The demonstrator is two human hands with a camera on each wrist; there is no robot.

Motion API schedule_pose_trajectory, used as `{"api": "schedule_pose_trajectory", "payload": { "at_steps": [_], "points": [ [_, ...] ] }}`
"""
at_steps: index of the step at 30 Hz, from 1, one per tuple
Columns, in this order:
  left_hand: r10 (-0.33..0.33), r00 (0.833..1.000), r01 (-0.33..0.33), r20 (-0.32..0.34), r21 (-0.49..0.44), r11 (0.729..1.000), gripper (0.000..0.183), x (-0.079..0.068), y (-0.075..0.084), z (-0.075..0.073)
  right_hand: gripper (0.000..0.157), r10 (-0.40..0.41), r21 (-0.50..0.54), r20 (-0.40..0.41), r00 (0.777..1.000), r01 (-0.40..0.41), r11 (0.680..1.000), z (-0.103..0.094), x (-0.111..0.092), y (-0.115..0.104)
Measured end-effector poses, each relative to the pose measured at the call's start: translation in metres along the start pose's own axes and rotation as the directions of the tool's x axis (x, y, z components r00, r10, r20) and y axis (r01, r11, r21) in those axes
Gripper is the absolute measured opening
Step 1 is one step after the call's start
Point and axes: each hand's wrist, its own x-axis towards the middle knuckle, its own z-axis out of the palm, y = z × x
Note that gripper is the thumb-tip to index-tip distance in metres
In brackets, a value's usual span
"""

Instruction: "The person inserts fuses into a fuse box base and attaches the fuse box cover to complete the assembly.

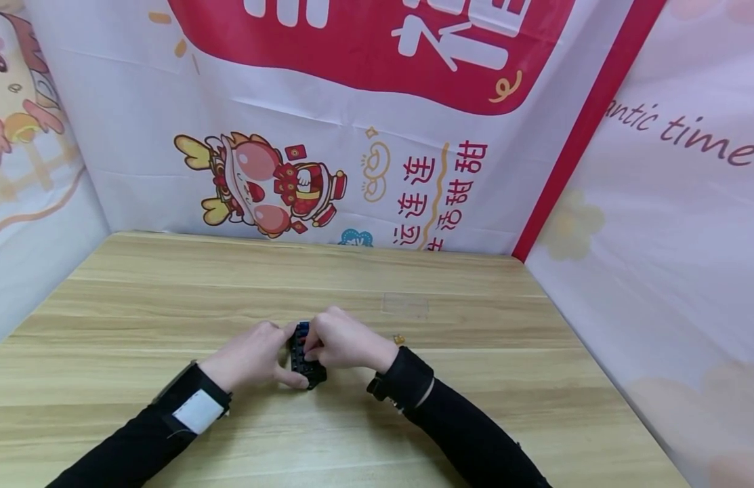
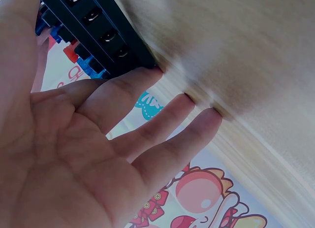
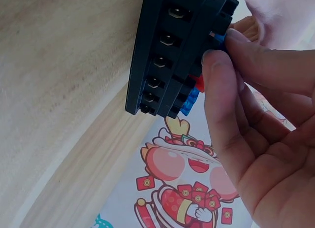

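Note:
A black fuse block [image 1: 300, 369] with metal screw terminals along its side lies on the table. Blue and red blade fuses [image 3: 189, 101] stick up from its top. My left hand [image 1: 255, 356] holds the block, thumb at the near end and a fingertip [image 2: 152, 76] at the far end; its other fingertips rest on the table. Over the block's top, my right hand [image 1: 343, 342] pinches a small blue fuse [image 3: 220, 38] between thumb and index finger. Those fingers mostly cover that fuse, so how deep it sits cannot be seen.
A few small amber pieces [image 1: 399, 339] lie on the table right of my right hand. Behind them is a flat clear plastic cover [image 1: 405, 305]. Printed cloth walls [image 1: 352, 169] stand at the table's back and sides.

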Motion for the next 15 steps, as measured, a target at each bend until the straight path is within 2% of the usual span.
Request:
{"api": "schedule_pose_trajectory", "payload": {
  "at_steps": [8, 15],
  "points": [
    [-0.021, 1.0, 0.022, 0.015, -0.014, 1.0, 0.079, 0.0005, -0.0005, 0.0019, 0.009, -0.017, -0.006, -0.001, 1.0, 0.017, 1.0, 0.0019, 0.0004, 0.0016],
    [-0.015, 1.0, 0.015, 0.011, -0.013, 1.0, 0.08, 0.0004, 0.0003, 0.0012, 0.007, -0.005, 0.045, -0.007, 1.0, 0.005, 0.999, 0.002, 0.001, 0.005]
  ]
}}
